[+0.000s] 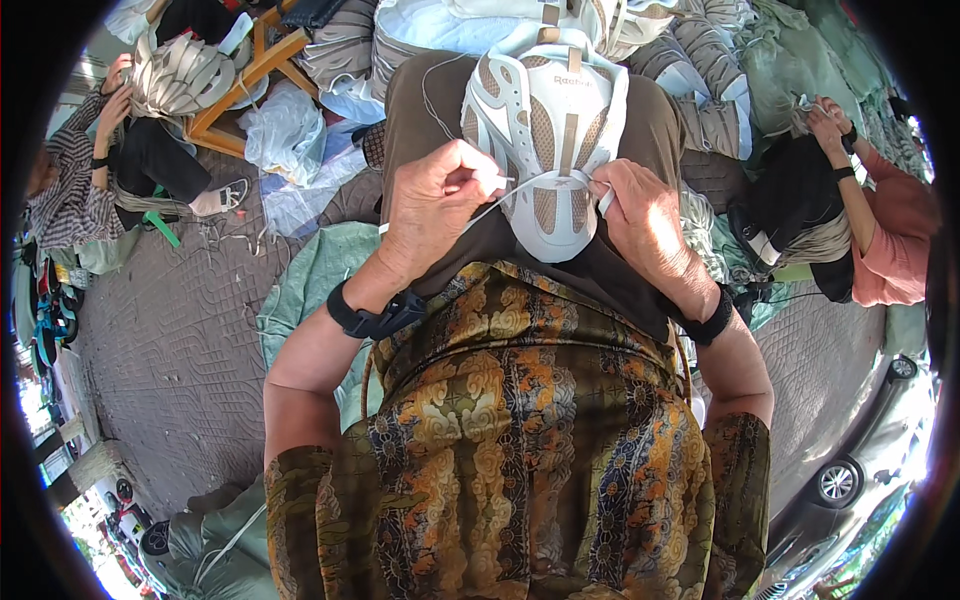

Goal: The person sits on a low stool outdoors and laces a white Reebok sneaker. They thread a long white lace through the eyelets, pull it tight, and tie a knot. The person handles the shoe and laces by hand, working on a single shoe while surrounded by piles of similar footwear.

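A white and tan sneaker upper (590,100) with mesh panels lies across my brown-trousered lap, its rounded toe toward me. A flat white shoelace (490,207) crosses it near the toe. To the left of the upper, my left hand (440,200) is closed, pinching one end of the lace between thumb and fingers. At the opposite edge, my right hand (645,215) has its fingers closed on the other part of the lace, close against the upper. I see no sole on the upper.
More stacked uppers (700,65) lie beyond my knees. A wooden stool frame (215,130) and a clear plastic bag (283,130) are at far left. Co-workers sit on both sides, one in a striped sleeve (80,135), another in a pink sleeve (890,240). A car (850,490) stands lower right.
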The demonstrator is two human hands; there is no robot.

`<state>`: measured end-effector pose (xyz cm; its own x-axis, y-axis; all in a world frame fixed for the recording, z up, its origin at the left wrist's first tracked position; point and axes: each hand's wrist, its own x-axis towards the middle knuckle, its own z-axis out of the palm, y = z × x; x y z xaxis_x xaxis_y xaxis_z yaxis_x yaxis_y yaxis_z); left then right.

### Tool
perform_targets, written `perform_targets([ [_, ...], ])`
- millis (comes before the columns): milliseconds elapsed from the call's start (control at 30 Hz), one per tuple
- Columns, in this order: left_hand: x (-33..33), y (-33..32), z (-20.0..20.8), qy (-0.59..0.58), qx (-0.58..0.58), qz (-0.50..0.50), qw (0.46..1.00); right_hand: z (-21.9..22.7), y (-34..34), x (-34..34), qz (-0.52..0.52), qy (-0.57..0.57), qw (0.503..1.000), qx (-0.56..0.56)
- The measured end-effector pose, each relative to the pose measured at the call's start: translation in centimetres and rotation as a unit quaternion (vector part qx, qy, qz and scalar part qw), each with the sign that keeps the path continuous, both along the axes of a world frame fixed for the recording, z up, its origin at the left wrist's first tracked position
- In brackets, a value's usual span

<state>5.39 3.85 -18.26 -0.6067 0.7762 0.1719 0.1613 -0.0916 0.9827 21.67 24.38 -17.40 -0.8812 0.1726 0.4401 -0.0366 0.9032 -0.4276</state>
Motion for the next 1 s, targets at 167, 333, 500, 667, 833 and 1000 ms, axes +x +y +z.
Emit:
perform_targets([
  [167,0.5,1.7,0.7,0.252,-0.013,0.062,0.966,0.4,0.1,0.3,-0.001,-0.043,0.999,-0.009],
  [333,0.9,2.7,0.5,0.317,-0.014,0.050,0.947,0.4,0.1,0.3,0.001,-0.046,0.999,-0.007],
  [500,0.6,2.7,0.3,0.338,-0.052,0.041,0.939,0.3,0.2,0.3,-0.002,-0.052,0.999,-0.008],
  [667,1.1,3.1,0.2,0.340,-0.049,0.042,0.938,0.2,0.2,0.1,-0.004,-0.028,1.000,-0.006],
  [833,1.6,4.0,1.1,0.393,-0.084,0.024,0.915,0.2,0.5,0.4,-0.003,-0.047,0.999,-0.009],
  [1000,1.4,4.1,1.5,0.436,-0.125,-0.026,0.891,0.4,0.7,0.5,0.004,-0.057,0.998,-0.022],
])
